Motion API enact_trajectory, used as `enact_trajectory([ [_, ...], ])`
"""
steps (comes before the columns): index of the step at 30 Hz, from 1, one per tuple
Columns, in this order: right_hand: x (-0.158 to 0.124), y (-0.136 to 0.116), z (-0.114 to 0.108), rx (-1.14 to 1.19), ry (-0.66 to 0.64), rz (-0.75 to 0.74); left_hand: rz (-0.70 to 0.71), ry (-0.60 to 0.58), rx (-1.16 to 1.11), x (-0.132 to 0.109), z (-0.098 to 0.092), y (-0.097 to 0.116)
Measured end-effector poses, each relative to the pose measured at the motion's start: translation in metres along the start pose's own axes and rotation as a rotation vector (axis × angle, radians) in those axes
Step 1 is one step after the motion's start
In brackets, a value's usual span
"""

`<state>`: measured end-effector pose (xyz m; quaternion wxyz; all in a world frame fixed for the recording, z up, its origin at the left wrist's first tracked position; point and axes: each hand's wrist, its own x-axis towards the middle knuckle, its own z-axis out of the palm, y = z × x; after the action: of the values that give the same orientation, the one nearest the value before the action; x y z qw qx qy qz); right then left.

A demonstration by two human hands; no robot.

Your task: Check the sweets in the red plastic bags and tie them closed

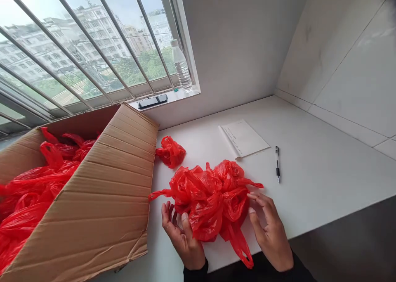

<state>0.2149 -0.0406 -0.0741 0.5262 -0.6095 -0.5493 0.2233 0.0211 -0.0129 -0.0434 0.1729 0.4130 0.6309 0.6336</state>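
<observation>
A heap of crumpled red plastic bags [210, 195] lies on the white table in front of me, its handle loops sticking out to the left, the right and toward me. At its left side my left hand [184, 234] rests with fingers apart, nearly touching the plastic. My right hand [269, 228] is at the right side, thumb and fingers spread, fingertips at the bags' edge. Neither hand grips anything. One smaller red plastic bag [171, 152] lies behind the heap, beside the cardboard box. What is inside the bags cannot be made out.
An open cardboard box [120, 195] full of red plastic bags [34, 195] stands at the left. A notebook [246, 138] and a pen [277, 164] lie on the table [321, 170]. A phone [152, 101] and a water bottle [182, 69] are on the sill by the barred window.
</observation>
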Motion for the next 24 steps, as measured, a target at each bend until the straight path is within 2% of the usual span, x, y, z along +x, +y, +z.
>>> enact_trajectory([
  [4,-0.001,0.003,0.000,0.003,0.018,0.027,0.081,-0.047,-0.002,-0.007,-0.004,0.005],
  [7,-0.003,0.009,0.001,-0.065,-0.016,-0.033,0.115,-0.112,0.040,-0.006,-0.009,0.004],
  [10,-0.003,0.014,0.010,-0.180,-0.147,-0.109,0.133,-0.215,0.108,0.004,-0.011,0.000],
  [13,0.003,0.012,0.025,-0.258,-0.292,-0.116,0.142,-0.293,0.157,0.023,-0.007,-0.004],
  [16,0.018,0.006,0.043,-0.270,-0.344,-0.117,0.152,-0.311,0.168,0.049,0.003,-0.009],
  [19,0.040,0.005,0.063,-0.258,-0.342,-0.131,0.147,-0.273,0.154,0.072,0.022,-0.016],
  [24,0.097,0.020,0.097,-0.236,-0.272,-0.220,0.138,-0.204,0.116,0.091,0.059,-0.029],
])
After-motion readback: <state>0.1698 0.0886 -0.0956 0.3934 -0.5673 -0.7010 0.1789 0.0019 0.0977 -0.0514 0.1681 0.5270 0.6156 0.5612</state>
